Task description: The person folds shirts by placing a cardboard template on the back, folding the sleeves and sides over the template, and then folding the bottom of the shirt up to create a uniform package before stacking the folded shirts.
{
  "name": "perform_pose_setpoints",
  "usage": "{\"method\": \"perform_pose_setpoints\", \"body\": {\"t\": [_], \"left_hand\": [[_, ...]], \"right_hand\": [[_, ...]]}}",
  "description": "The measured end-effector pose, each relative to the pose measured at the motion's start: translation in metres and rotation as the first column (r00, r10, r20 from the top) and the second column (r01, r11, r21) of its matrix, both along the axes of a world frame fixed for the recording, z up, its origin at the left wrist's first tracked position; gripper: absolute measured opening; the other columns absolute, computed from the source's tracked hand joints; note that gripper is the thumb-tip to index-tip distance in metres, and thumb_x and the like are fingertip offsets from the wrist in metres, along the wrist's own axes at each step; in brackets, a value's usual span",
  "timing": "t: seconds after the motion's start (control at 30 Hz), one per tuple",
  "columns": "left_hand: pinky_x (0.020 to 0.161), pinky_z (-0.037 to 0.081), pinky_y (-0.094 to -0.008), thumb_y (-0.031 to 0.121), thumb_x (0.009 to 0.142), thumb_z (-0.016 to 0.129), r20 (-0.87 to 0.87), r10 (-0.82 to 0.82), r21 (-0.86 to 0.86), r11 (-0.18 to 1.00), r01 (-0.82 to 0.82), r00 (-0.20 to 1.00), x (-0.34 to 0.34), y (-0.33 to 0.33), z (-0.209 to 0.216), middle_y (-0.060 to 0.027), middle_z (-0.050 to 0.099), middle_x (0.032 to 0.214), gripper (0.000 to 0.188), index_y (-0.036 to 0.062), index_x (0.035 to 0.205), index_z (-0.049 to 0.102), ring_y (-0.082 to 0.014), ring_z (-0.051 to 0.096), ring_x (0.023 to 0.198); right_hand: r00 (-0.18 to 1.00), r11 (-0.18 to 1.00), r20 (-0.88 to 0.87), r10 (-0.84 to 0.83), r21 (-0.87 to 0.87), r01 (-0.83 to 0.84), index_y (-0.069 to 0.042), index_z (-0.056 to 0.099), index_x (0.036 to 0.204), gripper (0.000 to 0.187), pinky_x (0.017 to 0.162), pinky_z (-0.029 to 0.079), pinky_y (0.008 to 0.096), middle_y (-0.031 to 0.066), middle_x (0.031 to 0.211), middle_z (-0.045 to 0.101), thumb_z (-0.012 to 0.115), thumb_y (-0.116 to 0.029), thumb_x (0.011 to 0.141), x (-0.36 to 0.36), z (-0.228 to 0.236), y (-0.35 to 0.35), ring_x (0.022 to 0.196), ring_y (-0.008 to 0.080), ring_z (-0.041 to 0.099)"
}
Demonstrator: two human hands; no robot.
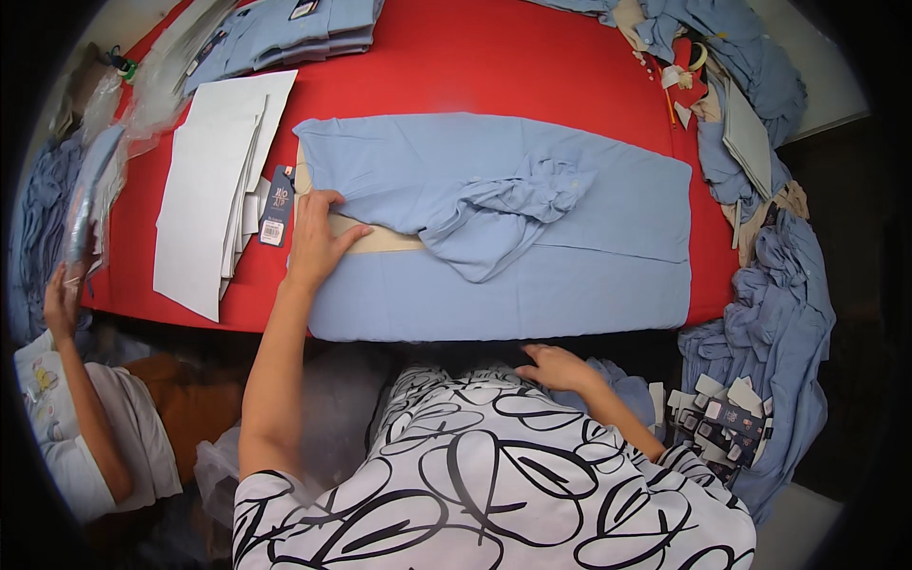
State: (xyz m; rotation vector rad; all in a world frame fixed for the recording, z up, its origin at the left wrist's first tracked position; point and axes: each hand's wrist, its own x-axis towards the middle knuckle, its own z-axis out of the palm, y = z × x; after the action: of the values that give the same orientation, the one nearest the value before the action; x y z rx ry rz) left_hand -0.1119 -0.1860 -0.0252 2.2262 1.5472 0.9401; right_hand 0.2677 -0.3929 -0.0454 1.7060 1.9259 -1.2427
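Note:
A light blue garment (408, 294) lies folded into a long rectangle, with beige strips showing at its left end. One loose bunched part (503, 214), possibly a sleeve, rests crumpled on top. My left hand (318, 237) is open on the garment's left end, thumb spread over the beige strip. Beside it lies a dark blue hang tag (276, 206) with a white label. My right hand (560, 369) is just below the table's front edge, near my lap; its fingers are apart and hold nothing that I can see.
White cardboard sheets (204, 199) lie left on the red table (456, 57). Folded blue garments (294, 38) are stacked behind. At far left, a co-worker's hand (62, 304) holds a plastic-wrapped pack (90, 190). Blue cloth heaps (784, 294) and several tags (727, 418) are at right.

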Motion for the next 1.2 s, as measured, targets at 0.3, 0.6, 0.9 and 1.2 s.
{"method": "perform_pose_setpoints", "body": {"t": [0.3,0.6,0.9,1.2], "left_hand": [[0.100,0.039,-0.0388,0.030,0.094,0.059,-0.118,-0.198,-0.299,0.942,0.155,0.973,-0.010,0.021,0.034,-0.0102,0.061,0.109,0.028,0.0035,0.101,0.064,-0.0297,0.050,0.113],[0.112,0.032,-0.0396,0.065,0.097,0.034,0.098,0.132,-0.759,0.651,-0.012,0.987,-0.023,0.047,0.058,-0.0223,0.054,0.136,0.077,-0.0006,0.127,0.061,-0.0316,0.049,0.128],[0.095,0.044,-0.0415,0.024,0.087,0.068,-0.178,-0.111,-0.252,0.966,0.063,0.978,-0.022,0.029,0.023,-0.0201,0.062,0.117,0.041,-0.0059,0.114,0.060,-0.0383,0.057,0.109],[0.078,0.044,-0.0451,0.004,0.084,0.062,-0.446,0.211,0.048,0.976,-0.212,0.870,0.026,0.027,0.020,-0.0164,0.059,0.096,0.014,0.0001,0.096,0.057,-0.0363,0.058,0.090]], "right_hand": [[0.823,0.863,-0.434,-0.367,-0.488,0.128,0.004,0.054,0.135,0.089,0.104,0.040,0.0340,0.0183,0.135,0.057,0.067,-0.065,0.081,-0.074,-0.093,0.005,0.123,0.0273,0.053],[-0.530,0.750,-0.563,-0.634,-0.616,-0.242,-0.002,0.049,0.132,0.052,0.101,0.044,0.0434,0.0148,0.125,0.060,0.040,-0.046,0.104,-0.111,0.066,0.223,0.115,0.0278,0.057],[0.599,0.446,-0.672,-0.435,0.418,0.792,0.002,0.058,0.114,0.023,0.096,0.042,0.0411,0.0159,0.117,0.058,0.056,-0.009,0.094,0.000,0.052,0.102,0.113,0.0307,0.054],[0.931,0.469,-0.017,-0.366,0.860,0.200,-0.007,0.057,0.121,0.056,0.104,0.029,0.0576,0.0180,0.134,0.047,0.072,-0.022,0.069,0.045,0.023,-0.016,0.125,0.0395,0.041]]}}
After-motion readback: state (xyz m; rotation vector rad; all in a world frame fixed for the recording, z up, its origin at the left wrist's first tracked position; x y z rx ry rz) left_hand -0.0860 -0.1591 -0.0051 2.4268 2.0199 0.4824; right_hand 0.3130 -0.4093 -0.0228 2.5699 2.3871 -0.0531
